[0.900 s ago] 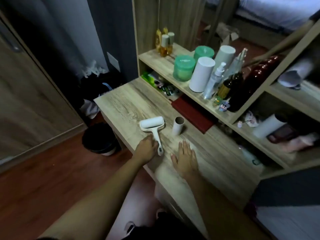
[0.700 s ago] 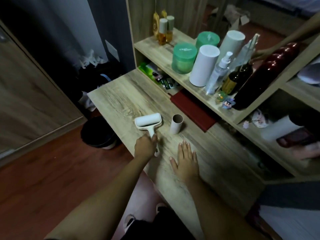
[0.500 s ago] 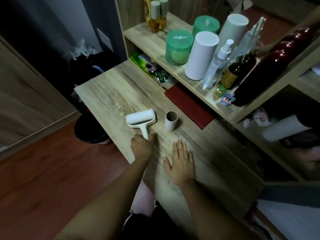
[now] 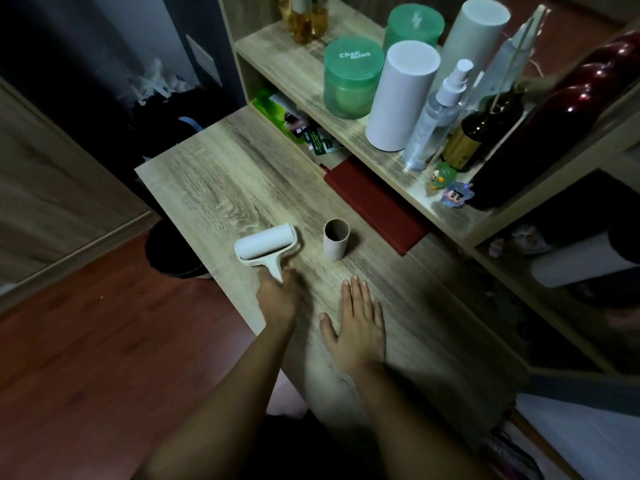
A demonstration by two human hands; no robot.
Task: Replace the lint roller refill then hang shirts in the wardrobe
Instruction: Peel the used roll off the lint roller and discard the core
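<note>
A white lint roller (image 4: 266,245) lies on the wooden desk (image 4: 221,188), its roll pointing away from me. My left hand (image 4: 278,295) is closed around its handle near the desk's front edge. An empty brown cardboard core (image 4: 336,239) stands upright just right of the roller. My right hand (image 4: 358,323) rests flat on the desk, fingers spread, holding nothing. Two white refill rolls (image 4: 401,95) stand upright on the shelf above.
On the shelf (image 4: 298,67) stand green jars (image 4: 351,81), a spray bottle (image 4: 434,114), dark bottles and small figurines. A dark red book (image 4: 375,204) lies under the shelf. A black bin (image 4: 171,252) stands on the floor left of the desk, beside a wardrobe door (image 4: 52,188).
My left hand has closed fully over the roller's handle. The view has tilted closer to the desk and shelf. My right hand stays flat.
</note>
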